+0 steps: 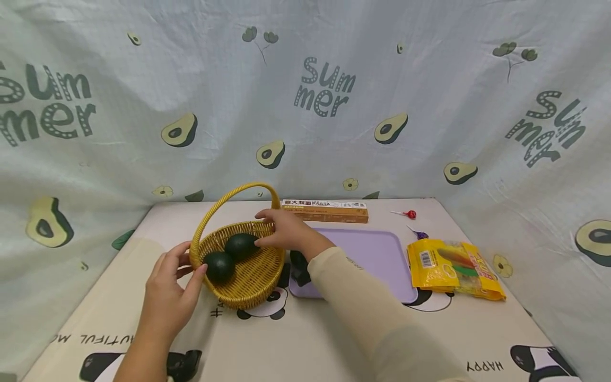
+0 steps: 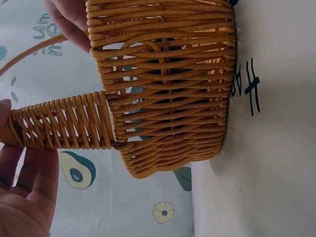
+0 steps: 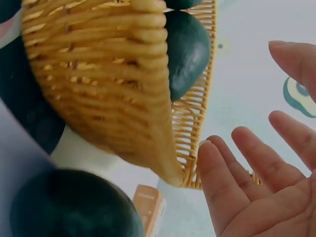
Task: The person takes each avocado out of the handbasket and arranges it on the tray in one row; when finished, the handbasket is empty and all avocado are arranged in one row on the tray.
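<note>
A yellow wicker basket [image 1: 253,289] stands on the table with two dark green avocados [image 1: 241,246] inside. My left hand [image 1: 169,289] grips the base of its tall handle [image 2: 64,123], thumb on one side and fingers on the other. Over the basket's far right rim reaches my right hand [image 1: 286,228], its fingers spread and fairly straight, close to the handle's other end. Nothing lies between those fingers in the right wrist view. Another dark green avocado [image 3: 76,207] lies by the purple tray [image 1: 367,254], partly hidden behind my right forearm in the head view.
Behind the tray lies a long pasta box [image 1: 329,212]. On the right are a red lollipop [image 1: 410,214], a purple lollipop [image 1: 420,234] and a yellow candy bag [image 1: 455,268]. A printed curtain [image 1: 215,170] hangs around the table's back and sides.
</note>
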Available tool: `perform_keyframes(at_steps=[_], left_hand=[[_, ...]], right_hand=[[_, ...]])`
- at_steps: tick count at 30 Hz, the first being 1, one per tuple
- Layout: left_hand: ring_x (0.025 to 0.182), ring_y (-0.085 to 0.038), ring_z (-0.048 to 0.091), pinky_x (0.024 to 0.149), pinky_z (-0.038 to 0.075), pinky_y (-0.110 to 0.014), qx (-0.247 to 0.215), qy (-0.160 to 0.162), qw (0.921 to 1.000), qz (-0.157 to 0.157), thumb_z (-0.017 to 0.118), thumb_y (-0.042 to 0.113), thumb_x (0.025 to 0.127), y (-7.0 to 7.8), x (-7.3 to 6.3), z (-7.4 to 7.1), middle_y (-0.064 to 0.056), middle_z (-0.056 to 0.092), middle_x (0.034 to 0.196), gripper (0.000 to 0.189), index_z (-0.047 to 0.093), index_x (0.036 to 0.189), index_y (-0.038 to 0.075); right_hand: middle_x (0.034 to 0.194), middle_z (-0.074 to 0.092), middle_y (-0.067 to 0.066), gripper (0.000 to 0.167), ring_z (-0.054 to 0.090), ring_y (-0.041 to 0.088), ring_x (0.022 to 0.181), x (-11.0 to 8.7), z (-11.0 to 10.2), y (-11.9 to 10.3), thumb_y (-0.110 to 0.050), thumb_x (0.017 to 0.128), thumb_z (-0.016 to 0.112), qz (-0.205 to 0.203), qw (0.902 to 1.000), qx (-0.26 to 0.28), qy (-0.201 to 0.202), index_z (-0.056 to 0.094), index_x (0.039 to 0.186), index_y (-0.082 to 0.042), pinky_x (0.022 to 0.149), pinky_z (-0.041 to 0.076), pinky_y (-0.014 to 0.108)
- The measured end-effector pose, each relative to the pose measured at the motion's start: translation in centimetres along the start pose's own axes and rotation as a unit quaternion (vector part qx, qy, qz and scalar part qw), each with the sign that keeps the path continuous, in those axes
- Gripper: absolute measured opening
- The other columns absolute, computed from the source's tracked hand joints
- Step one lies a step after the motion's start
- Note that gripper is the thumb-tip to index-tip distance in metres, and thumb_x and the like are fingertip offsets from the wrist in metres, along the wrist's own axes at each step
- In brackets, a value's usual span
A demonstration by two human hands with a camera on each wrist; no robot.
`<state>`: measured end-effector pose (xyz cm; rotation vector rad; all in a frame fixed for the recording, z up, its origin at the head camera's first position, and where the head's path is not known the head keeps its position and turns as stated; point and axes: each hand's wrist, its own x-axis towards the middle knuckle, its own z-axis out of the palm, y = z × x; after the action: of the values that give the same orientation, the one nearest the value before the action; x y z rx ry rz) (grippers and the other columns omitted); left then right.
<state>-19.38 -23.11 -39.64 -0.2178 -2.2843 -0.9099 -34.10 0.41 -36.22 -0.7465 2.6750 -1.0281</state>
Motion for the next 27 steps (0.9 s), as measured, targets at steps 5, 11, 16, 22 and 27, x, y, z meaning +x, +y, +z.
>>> perform_keyframes(at_steps=[5, 11, 16, 22, 27], left_hand=[[0.102, -0.032, 0.067, 0.092, 0.031, 0.008, -0.006, 0.006, 0.9999, 0.008, 0.077, -0.002, 0.088, 0.0, -0.1, 0.0, -0.016, 0.06, 0.109, 0.061, 0.051, 0.143, 0.002], [0.102, -0.032, 0.067, 0.092, 0.031, 0.008, -0.011, 0.007, 0.9999, 0.011, 0.077, -0.002, 0.088, 0.1, 0.0, 0.1, -0.016, 0.06, 0.11, 0.06, 0.052, 0.143, 0.003], [0.102, -0.03, 0.066, 0.092, 0.031, 0.008, -0.011, 0.001, 0.9999, 0.007, 0.077, -0.001, 0.089, 0.0, 0.0, 0.0, -0.014, 0.06, 0.11, 0.06, 0.051, 0.143, 0.004], [0.102, -0.029, 0.066, 0.092, 0.031, 0.008, -0.005, 0.004, 1.0, 0.002, 0.077, 0.0, 0.089, -0.1, 0.0, 0.0, -0.014, 0.06, 0.11, 0.06, 0.052, 0.143, 0.005], [0.101, -0.03, 0.067, 0.092, 0.032, 0.008, -0.012, 0.007, 0.9999, 0.005, 0.077, -0.002, 0.088, -0.2, 0.0, 0.0, -0.015, 0.06, 0.11, 0.061, 0.052, 0.143, 0.004]], right_hand=[[0.143, 0.062, 0.01, 0.064, 0.06, 0.028, 0.129, 0.7, 1.0, -0.2, -0.032, 0.088, 0.082, 0.013, 0.9999, 0.007, -0.001, 0.056, 0.145, -0.019, 0.102, 0.057, 0.039], [0.142, 0.062, 0.012, 0.062, 0.058, 0.029, 0.132, 1.2, 1.8, -0.4, -0.031, 0.088, 0.081, 0.043, 0.9974, 0.057, 0.008, 0.058, 0.144, -0.017, 0.106, 0.055, 0.044], [0.143, 0.06, 0.015, 0.063, 0.057, 0.03, 0.133, 1.7, 2.6, -0.7, -0.029, 0.088, 0.082, 0.055, 0.9955, 0.077, 0.002, 0.057, 0.144, -0.015, 0.108, 0.053, 0.043], [0.139, 0.061, 0.012, 0.063, 0.06, 0.026, 0.127, 2.3, 3.0, -1.1, -0.03, 0.088, 0.082, 0.069, 0.9934, 0.092, -0.005, 0.058, 0.144, -0.015, 0.106, 0.054, 0.042], [0.138, 0.062, 0.011, 0.065, 0.063, 0.024, 0.12, 2.5, 2.8, -1.4, -0.03, 0.087, 0.083, 0.084, 0.9906, 0.107, -0.011, 0.057, 0.145, -0.015, 0.102, 0.056, 0.04]])
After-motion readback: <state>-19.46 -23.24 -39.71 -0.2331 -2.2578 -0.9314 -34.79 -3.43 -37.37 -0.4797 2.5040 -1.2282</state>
